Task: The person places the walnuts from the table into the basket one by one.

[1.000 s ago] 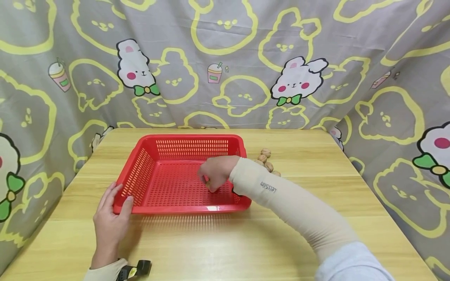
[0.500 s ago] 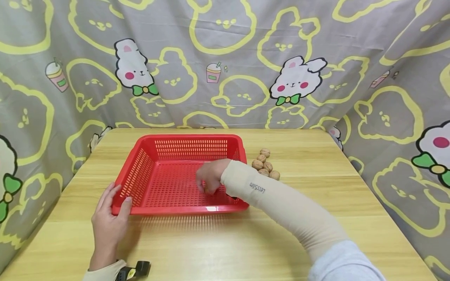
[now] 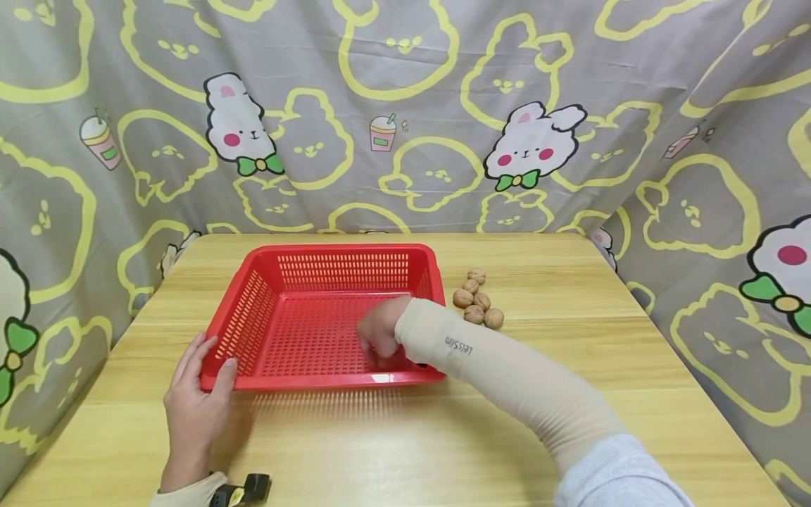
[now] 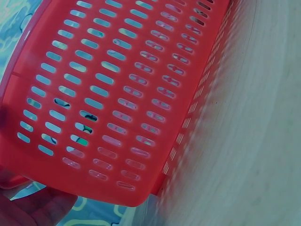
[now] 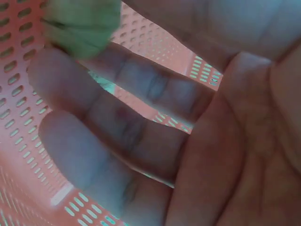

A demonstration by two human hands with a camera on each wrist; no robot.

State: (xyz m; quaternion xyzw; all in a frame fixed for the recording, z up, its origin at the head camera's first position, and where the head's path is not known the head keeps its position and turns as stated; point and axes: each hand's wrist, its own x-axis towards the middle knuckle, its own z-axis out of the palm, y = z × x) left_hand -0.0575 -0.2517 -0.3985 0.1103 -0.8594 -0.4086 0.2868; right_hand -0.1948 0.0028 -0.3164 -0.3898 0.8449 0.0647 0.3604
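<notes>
Apparently at placement stage, walnut point(image 5: 83, 29) is pinched by right hand point(image 3: 383, 329) inside basket point(image 3: 310, 382) gripped by left hand point(image 3: 198, 403), release seemingly required next.

Hands point(image 3: 196, 401) point(image 3: 382, 329) apart, right arm point(image 3: 507, 377) angled inward

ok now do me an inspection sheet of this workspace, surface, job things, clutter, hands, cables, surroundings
surface: light wood-grain table, no spill or damage visible
red basket: upright on the table, its floor partly hidden by the right hand
six walnuts: clustered on the table, just right of the basket
clutter: nothing seen
left hand: at the basket's near left corner, holding the rim
right hand: inside the basket, a walnut at its fingers in the wrist view
cables: nothing seen
surroundings: grey curtain with yellow outlines and cartoon rabbits, behind and on both sides
</notes>
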